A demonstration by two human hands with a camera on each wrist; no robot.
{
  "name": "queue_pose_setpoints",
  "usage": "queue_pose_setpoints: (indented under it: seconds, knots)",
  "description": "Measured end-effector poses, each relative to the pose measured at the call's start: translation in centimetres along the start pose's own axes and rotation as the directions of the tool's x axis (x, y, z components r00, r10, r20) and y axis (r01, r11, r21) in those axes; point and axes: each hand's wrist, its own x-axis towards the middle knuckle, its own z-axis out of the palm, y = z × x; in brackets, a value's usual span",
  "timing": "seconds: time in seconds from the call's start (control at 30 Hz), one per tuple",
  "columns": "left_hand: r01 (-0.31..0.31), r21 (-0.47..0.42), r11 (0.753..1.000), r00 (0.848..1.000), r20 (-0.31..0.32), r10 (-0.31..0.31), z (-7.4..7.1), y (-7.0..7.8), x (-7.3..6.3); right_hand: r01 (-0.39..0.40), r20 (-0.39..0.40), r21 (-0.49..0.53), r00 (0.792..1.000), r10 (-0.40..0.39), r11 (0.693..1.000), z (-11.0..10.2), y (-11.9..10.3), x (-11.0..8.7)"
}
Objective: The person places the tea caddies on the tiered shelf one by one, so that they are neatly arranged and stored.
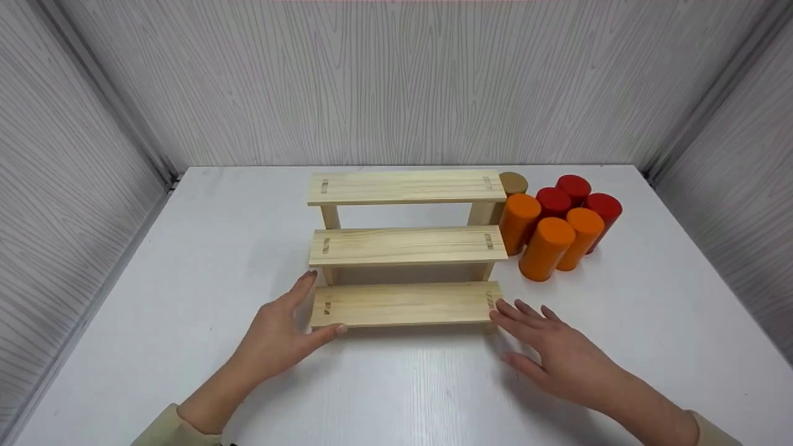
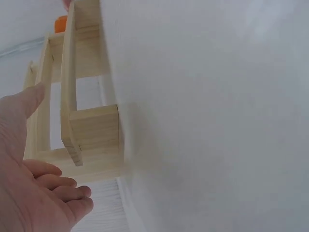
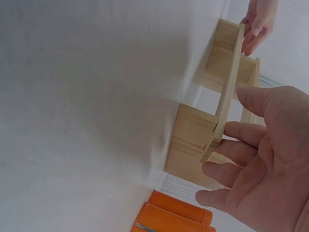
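A pale wooden three-step shelf (image 1: 409, 244) stands mid-table, its lowest step toward me. My left hand (image 1: 272, 337) is at the left end of that step, thumb and forefinger spread around its corner. In the left wrist view the other fingers of the left hand (image 2: 38, 193) are loosely bent beside the shelf's side panel. My right hand (image 1: 557, 359) is at the opposite end, with its fingertips right at the step's edge. The right wrist view shows the right hand (image 3: 270, 159) with fingers apart and nothing in its palm.
Right of the shelf several upright cylinders stand close together: orange ones (image 1: 545, 251) in front, red ones (image 1: 604, 207) behind, and a brown one (image 1: 513, 183) partly hidden by the shelf. Grey wood-grain walls (image 1: 396, 80) enclose the white table (image 1: 403, 390) at the back and both sides.
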Motion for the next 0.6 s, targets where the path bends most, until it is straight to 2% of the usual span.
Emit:
queue_pose_setpoints:
  seconds: [0.13, 0.27, 0.33, 0.43, 0.6]
  knots:
    - [0.076, -0.146, 0.986, 0.996, 0.058, -0.068, 0.3, -0.5, 0.3, -0.012, 0.013, 0.010, 1.000, 0.012, 1.000, 0.0, 0.0, 0.0]
    - [0.111, -0.279, 0.954, 0.992, 0.096, -0.087, 0.7, -1.0, 0.5, -0.017, 0.020, 0.022, 1.000, 0.017, 1.000, 0.0, 0.1, 0.0]
    - [0.118, -0.317, 0.941, 0.990, 0.106, -0.088, 0.9, -1.2, 0.6, -0.021, 0.023, 0.025, 1.000, 0.021, 0.999, 0.0, 0.1, 0.0]
    - [0.111, -0.319, 0.941, 0.991, 0.105, -0.081, 1.2, -1.4, 0.7, -0.033, 0.028, 0.027, 0.999, 0.032, 0.999, -0.1, 0.1, 0.1]
    - [0.057, -0.233, 0.971, 0.997, 0.072, -0.041, 1.4, -1.6, 0.8, -0.046, 0.032, 0.030, 0.998, 0.045, 0.998, -0.2, 0.0, 0.1]
